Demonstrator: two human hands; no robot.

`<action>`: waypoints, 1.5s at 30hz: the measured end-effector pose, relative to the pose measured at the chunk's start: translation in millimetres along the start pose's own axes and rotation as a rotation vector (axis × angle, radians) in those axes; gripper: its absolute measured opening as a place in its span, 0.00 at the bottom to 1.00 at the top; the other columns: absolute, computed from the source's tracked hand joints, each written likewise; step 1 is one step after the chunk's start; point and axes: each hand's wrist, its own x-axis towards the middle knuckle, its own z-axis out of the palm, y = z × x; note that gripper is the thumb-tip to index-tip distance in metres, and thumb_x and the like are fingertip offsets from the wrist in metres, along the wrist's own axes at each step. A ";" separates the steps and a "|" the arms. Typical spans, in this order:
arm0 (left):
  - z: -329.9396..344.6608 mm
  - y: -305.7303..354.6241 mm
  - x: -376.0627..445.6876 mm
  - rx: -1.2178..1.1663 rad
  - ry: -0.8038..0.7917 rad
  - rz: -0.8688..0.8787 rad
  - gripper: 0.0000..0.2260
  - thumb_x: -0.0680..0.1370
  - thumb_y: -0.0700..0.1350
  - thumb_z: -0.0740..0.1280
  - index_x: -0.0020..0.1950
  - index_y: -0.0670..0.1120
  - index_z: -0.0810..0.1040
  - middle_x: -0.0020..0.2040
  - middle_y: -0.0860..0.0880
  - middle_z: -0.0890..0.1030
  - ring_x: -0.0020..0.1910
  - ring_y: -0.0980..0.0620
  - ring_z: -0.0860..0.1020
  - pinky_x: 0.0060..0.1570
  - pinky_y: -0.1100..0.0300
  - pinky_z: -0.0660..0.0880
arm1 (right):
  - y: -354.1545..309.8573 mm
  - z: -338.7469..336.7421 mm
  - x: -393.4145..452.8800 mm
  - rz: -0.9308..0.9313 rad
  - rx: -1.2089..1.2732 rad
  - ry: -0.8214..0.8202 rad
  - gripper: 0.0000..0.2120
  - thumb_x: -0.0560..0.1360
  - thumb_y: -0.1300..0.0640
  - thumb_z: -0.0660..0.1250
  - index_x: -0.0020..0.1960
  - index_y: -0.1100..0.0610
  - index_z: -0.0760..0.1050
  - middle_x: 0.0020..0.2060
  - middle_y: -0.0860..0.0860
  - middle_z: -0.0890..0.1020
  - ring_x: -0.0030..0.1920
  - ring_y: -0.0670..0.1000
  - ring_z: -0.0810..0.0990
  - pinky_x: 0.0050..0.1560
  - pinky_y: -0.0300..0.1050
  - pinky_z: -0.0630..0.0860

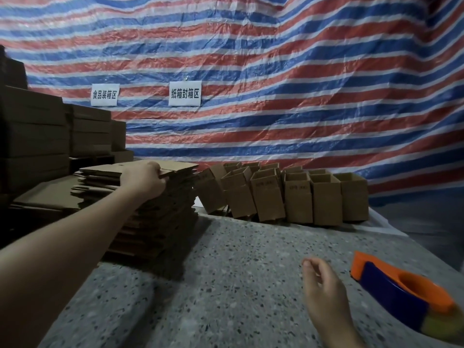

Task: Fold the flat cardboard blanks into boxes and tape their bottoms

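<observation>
Behind stack of blanks (160, 217), open boxes (298, 197) upright; left hand (143, 180) grips top blank.

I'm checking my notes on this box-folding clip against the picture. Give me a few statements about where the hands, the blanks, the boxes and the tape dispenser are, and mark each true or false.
1. The left hand grips the top of the stack of flat blanks. True.
2. The right hand holds the tape dispenser. False: it holds nothing, fingers loosely curled, and the dispenser lies on the table to its right.
3. Folded boxes stand in rows at the back of the table, open tops up. True.
4. All the folded boxes stand upright. False: those at the left end lean over.
5. The tape dispenser is green and white. False: it is orange and blue.
</observation>
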 end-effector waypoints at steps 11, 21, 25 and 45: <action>-37.6 27.7 -20.6 -0.437 0.547 0.362 0.08 0.75 0.43 0.74 0.47 0.38 0.83 0.42 0.41 0.84 0.41 0.40 0.80 0.43 0.50 0.76 | -36.0 -9.4 22.8 -0.014 0.142 0.050 0.24 0.84 0.47 0.58 0.77 0.52 0.64 0.71 0.51 0.73 0.62 0.46 0.71 0.59 0.45 0.67; -105.8 90.7 -28.5 -1.048 0.301 0.294 0.05 0.75 0.51 0.74 0.45 0.50 0.82 0.40 0.53 0.83 0.39 0.60 0.79 0.40 0.61 0.76 | -177.5 -46.2 112.8 -0.340 0.264 0.077 0.23 0.83 0.44 0.60 0.74 0.54 0.67 0.60 0.46 0.74 0.57 0.45 0.73 0.45 0.31 0.67; -106.5 110.6 -37.2 -1.279 0.106 0.240 0.07 0.74 0.53 0.74 0.45 0.51 0.82 0.42 0.51 0.84 0.42 0.53 0.82 0.40 0.55 0.79 | -201.9 -59.6 128.7 -0.323 0.282 0.132 0.29 0.79 0.37 0.63 0.72 0.54 0.67 0.61 0.47 0.74 0.57 0.47 0.75 0.49 0.38 0.73; 36.7 139.3 -92.3 -1.459 -0.342 -0.141 0.12 0.72 0.52 0.76 0.50 0.47 0.82 0.39 0.49 0.85 0.37 0.52 0.85 0.31 0.62 0.78 | -76.2 -56.9 78.6 0.080 0.324 0.220 0.17 0.78 0.41 0.66 0.43 0.54 0.79 0.39 0.58 0.85 0.42 0.60 0.85 0.47 0.62 0.84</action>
